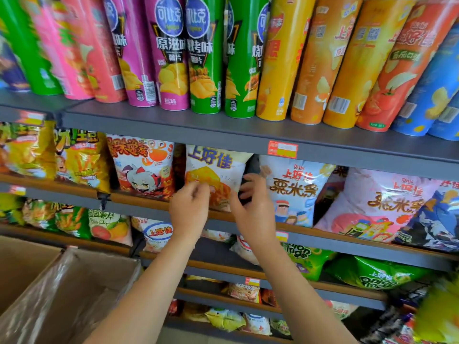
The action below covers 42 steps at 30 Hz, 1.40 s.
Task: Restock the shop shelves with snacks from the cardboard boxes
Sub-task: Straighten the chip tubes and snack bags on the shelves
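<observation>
A white snack bag [213, 167] with blue lettering and an orange picture stands on the second shelf [154, 203], between a crab-print bag [144, 167] and a white corn-stick bag [293, 189]. My left hand [190, 209] has its curled fingers on the bag's lower left corner. My right hand [250, 207] curls round the bag's lower right edge, thumb in front and fingers over the dark gap beside it. An open cardboard box [62, 294] sits at the lower left; its inside is hidden.
Tall chip cans [173, 53] fill the top shelf [223, 135], which juts out just above my hands. More snack bags [372, 276] fill the lower shelves, with a bare stretch [211, 254] under my wrists. A red price tag [282, 148] hangs on the top shelf's edge.
</observation>
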### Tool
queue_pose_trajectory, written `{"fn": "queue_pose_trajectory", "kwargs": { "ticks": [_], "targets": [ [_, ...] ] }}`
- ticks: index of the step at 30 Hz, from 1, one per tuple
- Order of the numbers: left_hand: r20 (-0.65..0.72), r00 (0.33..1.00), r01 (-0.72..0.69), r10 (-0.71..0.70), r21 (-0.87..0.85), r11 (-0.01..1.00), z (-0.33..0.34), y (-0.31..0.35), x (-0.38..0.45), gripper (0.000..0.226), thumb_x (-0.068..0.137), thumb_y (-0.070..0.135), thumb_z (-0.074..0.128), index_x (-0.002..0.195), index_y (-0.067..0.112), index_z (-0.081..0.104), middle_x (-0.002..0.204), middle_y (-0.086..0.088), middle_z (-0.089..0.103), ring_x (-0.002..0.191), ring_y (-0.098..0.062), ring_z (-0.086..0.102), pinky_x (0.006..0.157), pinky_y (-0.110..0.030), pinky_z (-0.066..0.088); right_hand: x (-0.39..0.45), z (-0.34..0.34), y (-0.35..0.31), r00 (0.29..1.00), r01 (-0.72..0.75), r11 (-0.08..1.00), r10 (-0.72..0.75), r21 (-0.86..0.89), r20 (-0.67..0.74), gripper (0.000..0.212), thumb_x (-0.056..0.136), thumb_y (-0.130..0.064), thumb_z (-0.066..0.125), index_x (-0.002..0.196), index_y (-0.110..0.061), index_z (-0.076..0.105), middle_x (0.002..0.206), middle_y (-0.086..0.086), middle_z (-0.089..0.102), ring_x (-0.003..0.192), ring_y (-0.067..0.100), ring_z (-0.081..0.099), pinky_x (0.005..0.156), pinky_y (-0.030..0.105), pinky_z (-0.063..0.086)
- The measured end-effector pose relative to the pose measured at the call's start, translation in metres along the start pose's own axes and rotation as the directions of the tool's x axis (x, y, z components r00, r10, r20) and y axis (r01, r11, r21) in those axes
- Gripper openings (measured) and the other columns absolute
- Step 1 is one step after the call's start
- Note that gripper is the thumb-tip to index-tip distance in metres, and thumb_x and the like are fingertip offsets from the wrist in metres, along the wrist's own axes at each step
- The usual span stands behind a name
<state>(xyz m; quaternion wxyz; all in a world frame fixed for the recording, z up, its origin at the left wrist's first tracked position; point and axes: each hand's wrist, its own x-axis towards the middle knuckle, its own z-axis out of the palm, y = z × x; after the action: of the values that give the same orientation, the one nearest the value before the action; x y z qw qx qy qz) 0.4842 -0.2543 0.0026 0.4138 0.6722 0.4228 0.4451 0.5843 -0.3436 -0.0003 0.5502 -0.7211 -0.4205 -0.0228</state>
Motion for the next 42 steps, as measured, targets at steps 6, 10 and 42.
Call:
{"fn": "queue_pose_trajectory", "kwargs": {
  "ticks": [6, 10, 42],
  "targets": [
    [-0.027, 0.998, 0.056, -0.052, 0.155, 0.986, -0.052, -0.042, 0.043, 0.030, 0.095, 0.016, 0.053, 0.124, 0.022, 0.060, 0.116, -0.001, 0.052, 0.092, -0.011, 0.054, 0.083, -0.030, 0.043, 0.040, 0.053, 0.010, 0.958, -0.287, 0.936, 0.274, 0.205, 0.091, 0.110, 0.059, -0.054, 0.090, 0.143, -0.013, 0.032, 0.136, 0.003, 0.054, 0.128, 0.017, 0.052, 0.109, 0.043, 0.045],
    [0.183, 0.981, 0.041, -0.068, 0.145, 0.989, -0.063, -0.056, 0.056, 0.036, 0.097, 0.017, 0.051, 0.131, 0.027, 0.058, 0.117, 0.001, 0.054, 0.094, -0.008, 0.056, 0.088, -0.033, 0.050, 0.054, 0.056, 0.020, 0.956, -0.287, 0.930, 0.263, 0.227, 0.132, 0.090, 0.066, -0.027, 0.093, 0.138, -0.018, 0.039, 0.123, -0.010, 0.061, 0.116, 0.009, 0.060, 0.103, 0.035, 0.048],
    [0.090, 0.969, -0.240, 0.230, 0.127, 0.962, -0.077, -0.050, 0.054, 0.028, 0.091, 0.020, 0.059, 0.118, 0.019, 0.061, 0.118, -0.001, 0.053, 0.087, -0.017, 0.063, 0.079, -0.039, 0.055, 0.022, 0.058, 0.000, 0.934, -0.351, 0.927, 0.357, 0.131, -0.019, 0.082, 0.079, -0.055, 0.074, 0.145, -0.023, 0.036, 0.133, -0.002, 0.056, 0.121, 0.014, 0.055, 0.101, 0.042, 0.051]
  ]
}}
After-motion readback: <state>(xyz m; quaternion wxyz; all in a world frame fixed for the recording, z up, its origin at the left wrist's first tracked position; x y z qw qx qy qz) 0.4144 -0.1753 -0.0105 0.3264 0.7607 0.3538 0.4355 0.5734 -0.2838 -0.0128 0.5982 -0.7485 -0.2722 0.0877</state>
